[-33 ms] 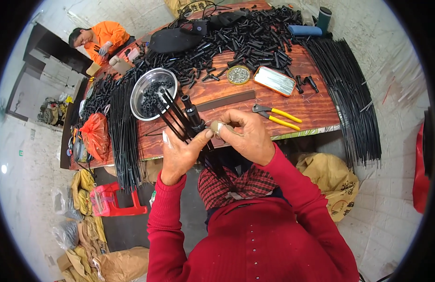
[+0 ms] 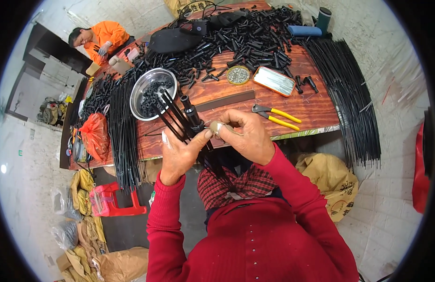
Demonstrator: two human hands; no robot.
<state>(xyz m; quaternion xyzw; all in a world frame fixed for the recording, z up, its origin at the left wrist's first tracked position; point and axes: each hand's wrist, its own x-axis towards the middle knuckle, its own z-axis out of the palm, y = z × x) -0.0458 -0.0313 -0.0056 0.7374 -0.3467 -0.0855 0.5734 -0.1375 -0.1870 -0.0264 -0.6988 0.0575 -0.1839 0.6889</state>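
My left hand [image 2: 180, 155] grips a small bundle of thin black rods [image 2: 170, 113] that slant up over the table's front edge. A black tubular fitting [image 2: 191, 113] sits on the bundle just above my fingers. My right hand [image 2: 248, 136], with tape wrapped round a fingertip, meets the left hand and pinches the base of that fitting. Both hands hover at the near edge of the wooden table [image 2: 311, 108]. The lower ends of the rods are hidden behind my hands and my lap.
A steel bowl [image 2: 135, 101] of black parts stands beyond the hands. Yellow-handled pliers [image 2: 279, 117], a round tin of small metal bits [image 2: 238, 75] and a flat tin [image 2: 273, 81] lie right. Long rod bundles [image 2: 349, 98] overhang both sides. A person in orange [image 2: 104, 35] works at the far end.
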